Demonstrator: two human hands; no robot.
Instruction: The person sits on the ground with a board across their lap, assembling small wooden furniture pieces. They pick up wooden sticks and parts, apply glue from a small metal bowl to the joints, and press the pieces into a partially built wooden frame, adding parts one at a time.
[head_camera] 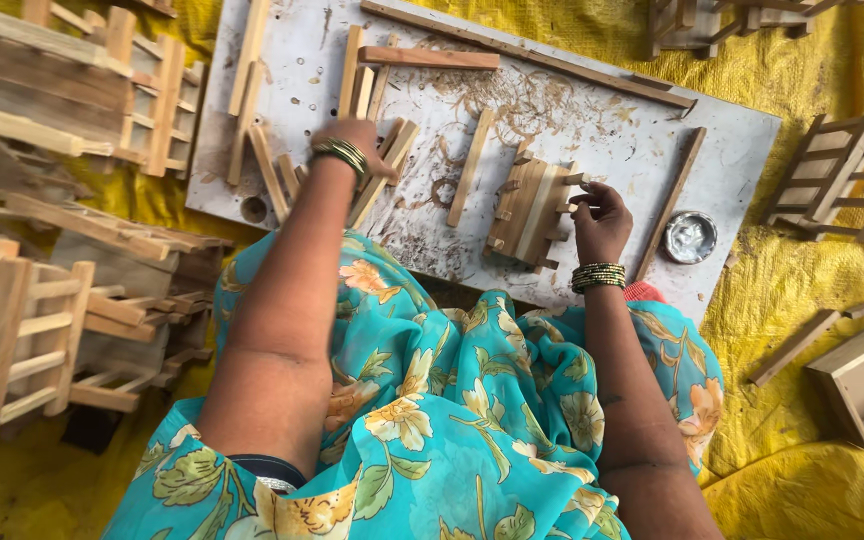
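- Resting on the white board, a small wooden slat assembly lies just left of the right hand, whose fingertips pinch a short peg at its edge.
- Well to the left, the left hand presses down on loose wooden sticks; it seems curled over them, though its grip is hidden.
- A small metal dish sits near the right hand.

My left hand reaches far forward, fingers curled, perhaps gripping; my right hand pinches, nearer me.
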